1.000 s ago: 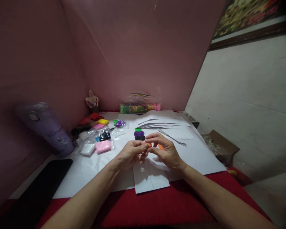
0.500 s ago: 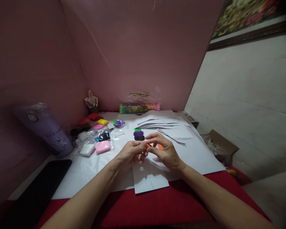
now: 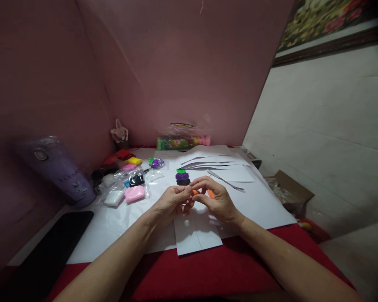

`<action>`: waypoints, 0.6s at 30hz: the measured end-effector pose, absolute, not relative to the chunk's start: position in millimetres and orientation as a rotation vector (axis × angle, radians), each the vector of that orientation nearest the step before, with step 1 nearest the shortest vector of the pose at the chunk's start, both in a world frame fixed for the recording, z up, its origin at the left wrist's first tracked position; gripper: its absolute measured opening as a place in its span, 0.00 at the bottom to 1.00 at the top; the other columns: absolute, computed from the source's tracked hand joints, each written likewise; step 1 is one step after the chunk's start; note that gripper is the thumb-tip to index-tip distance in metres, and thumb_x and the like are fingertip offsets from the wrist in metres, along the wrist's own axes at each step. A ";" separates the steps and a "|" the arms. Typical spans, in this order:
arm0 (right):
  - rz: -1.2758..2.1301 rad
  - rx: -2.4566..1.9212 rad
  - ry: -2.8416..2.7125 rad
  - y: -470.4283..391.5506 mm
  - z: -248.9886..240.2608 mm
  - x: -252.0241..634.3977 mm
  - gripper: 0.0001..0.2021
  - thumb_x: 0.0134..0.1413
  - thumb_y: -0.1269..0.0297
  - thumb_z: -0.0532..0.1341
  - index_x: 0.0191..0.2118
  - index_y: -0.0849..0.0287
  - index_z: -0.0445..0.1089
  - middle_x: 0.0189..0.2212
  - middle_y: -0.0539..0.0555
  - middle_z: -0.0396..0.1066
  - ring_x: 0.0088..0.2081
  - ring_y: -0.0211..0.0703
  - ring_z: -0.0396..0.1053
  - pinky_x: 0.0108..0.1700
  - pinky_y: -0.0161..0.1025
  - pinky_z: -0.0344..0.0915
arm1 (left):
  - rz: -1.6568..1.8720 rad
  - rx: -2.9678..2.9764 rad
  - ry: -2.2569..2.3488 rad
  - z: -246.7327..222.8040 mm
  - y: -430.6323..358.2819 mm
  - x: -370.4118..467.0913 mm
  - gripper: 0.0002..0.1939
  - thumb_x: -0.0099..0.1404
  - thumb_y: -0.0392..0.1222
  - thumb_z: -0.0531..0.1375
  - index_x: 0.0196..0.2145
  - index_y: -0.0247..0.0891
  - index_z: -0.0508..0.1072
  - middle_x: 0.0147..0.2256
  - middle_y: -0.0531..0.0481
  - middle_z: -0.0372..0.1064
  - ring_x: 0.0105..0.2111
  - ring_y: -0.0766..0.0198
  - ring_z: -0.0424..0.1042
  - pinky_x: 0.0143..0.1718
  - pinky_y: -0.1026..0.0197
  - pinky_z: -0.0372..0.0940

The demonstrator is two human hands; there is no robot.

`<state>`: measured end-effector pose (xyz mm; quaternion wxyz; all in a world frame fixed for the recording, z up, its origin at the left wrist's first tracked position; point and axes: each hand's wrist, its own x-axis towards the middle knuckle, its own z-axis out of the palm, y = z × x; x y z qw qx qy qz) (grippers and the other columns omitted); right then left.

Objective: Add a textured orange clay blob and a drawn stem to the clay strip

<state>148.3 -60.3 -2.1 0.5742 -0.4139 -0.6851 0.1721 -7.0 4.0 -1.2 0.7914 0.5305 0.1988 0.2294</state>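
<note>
Both hands were up over the white rectangular paper card, which lay at the table's near edge and overlapped the red cloth. Left hand: closed, thumb and fingertips pinching a small orange clay-like piece. Right hand: curled, thumb and fingertips on that same piece from the other side; couldn't tell how hard it pressed. The piece sat between the two sets of fingertips, above the card's far end, mostly hidden, so its shape wasn't clear from where I stood. A second orange piece showed behind the right hand, past the card's far end, partly covered.

Beyond the card, in a row going away: black ruffled patch, purple ruffled patch, bright green patch. Beyond and right of the card: slim grey tool, with curved-edge white paper sheets behind it. Left of and beyond the card: pink block in clear wrap, white block in clear wrap, yellow block. Far left of the card: lilac bottle, leaning in my view, and a flat black slab.
</note>
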 end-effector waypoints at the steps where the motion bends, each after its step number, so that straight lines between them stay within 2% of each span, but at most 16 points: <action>1: 0.393 -0.980 -1.599 -60.1 -2.3 148.3 0.04 0.50 0.66 0.66 0.34 0.54 0.72 0.37 0.53 0.71 0.41 0.44 0.68 0.36 0.39 0.66 | 0.489 1.144 0.431 -1.4 4.1 -6.9 0.19 0.53 0.54 0.65 0.27 0.32 0.70 0.20 0.53 0.62 0.17 0.73 0.57 0.18 0.67 0.51; 4: 0.405 -0.987 -1.618 -59.9 -2.8 148.3 0.07 0.49 0.64 0.66 0.37 0.53 0.72 0.38 0.53 0.71 0.42 0.45 0.68 0.35 0.40 0.66 | 0.531 1.148 0.443 -1.4 4.2 -6.2 0.18 0.52 0.51 0.67 0.25 0.33 0.69 0.18 0.55 0.60 0.15 0.74 0.56 0.17 0.68 0.50; 7: 0.394 -0.974 -1.610 -59.9 -3.2 148.6 0.04 0.51 0.64 0.64 0.36 0.53 0.72 0.38 0.53 0.71 0.42 0.45 0.68 0.35 0.40 0.66 | 0.529 1.141 0.436 -0.7 3.8 -5.7 0.20 0.50 0.54 0.67 0.28 0.32 0.70 0.18 0.55 0.60 0.15 0.73 0.56 0.17 0.67 0.50; 9: 0.379 -0.984 -1.602 -59.7 -3.3 149.0 0.06 0.51 0.65 0.65 0.37 0.53 0.72 0.39 0.54 0.71 0.42 0.45 0.68 0.35 0.40 0.66 | 0.506 1.152 0.451 -0.2 3.6 -5.8 0.20 0.50 0.54 0.67 0.29 0.32 0.71 0.19 0.54 0.61 0.15 0.73 0.57 0.17 0.67 0.50; 12: 0.394 -0.979 -1.628 -59.6 -3.5 149.5 0.08 0.52 0.66 0.64 0.40 0.53 0.72 0.40 0.54 0.71 0.43 0.45 0.68 0.36 0.40 0.66 | 0.537 1.151 0.457 0.1 3.8 -6.4 0.18 0.50 0.50 0.68 0.26 0.33 0.70 0.18 0.55 0.60 0.16 0.74 0.57 0.18 0.68 0.50; 15: 0.389 -0.978 -1.617 -59.6 -4.1 150.0 0.06 0.54 0.68 0.62 0.38 0.53 0.73 0.40 0.53 0.71 0.43 0.43 0.68 0.37 0.40 0.66 | 0.539 1.134 0.416 -0.3 4.7 -6.9 0.17 0.51 0.50 0.67 0.25 0.33 0.69 0.19 0.55 0.61 0.17 0.74 0.57 0.18 0.67 0.51; 18: 0.383 -1.005 -1.601 -59.5 -4.9 150.3 0.07 0.52 0.67 0.63 0.39 0.52 0.73 0.40 0.53 0.70 0.43 0.44 0.68 0.35 0.39 0.66 | 0.518 1.135 0.430 -0.7 5.4 -7.3 0.17 0.51 0.50 0.67 0.28 0.33 0.70 0.20 0.54 0.62 0.16 0.74 0.57 0.18 0.67 0.50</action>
